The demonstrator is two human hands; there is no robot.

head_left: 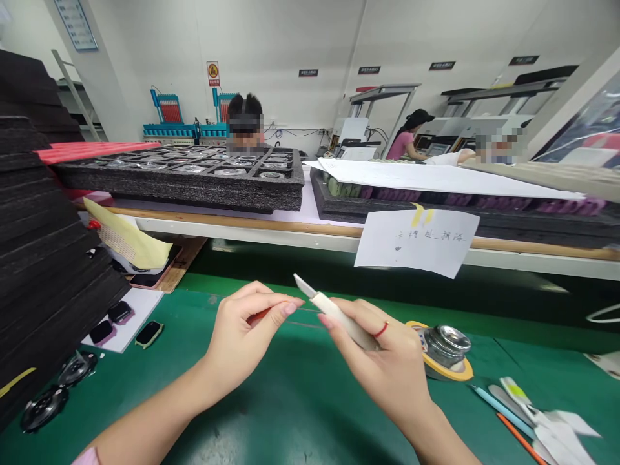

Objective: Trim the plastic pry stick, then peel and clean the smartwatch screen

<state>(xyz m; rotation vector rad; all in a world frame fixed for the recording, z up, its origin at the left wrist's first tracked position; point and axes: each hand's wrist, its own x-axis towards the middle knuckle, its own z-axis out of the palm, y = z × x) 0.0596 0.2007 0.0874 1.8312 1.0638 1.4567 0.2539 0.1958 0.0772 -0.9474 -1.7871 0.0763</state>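
My right hand [378, 342] is closed around the pale handle of a craft knife [334, 310], its blade pointing up and left. My left hand [256, 336] pinches a thin orange stick [259, 316], mostly hidden by the fingers. The stick's pointed end shows past the thumb, close to the knife's blade; I cannot tell whether they touch. Both hands are held above the green bench mat [285, 394]. To the right of the knife hand, a glass jar with a metal lid [448, 342] stands inside a yellow tape roll [465, 369].
Watch cases [148, 334] and dark round parts [43, 408] lie at left beside stacked black foam [29, 258]. A blue pen [501, 407], another orange stick [520, 439] and white scraps lie at right. Foam trays [194, 187] fill the shelf ahead; other people sit beyond.
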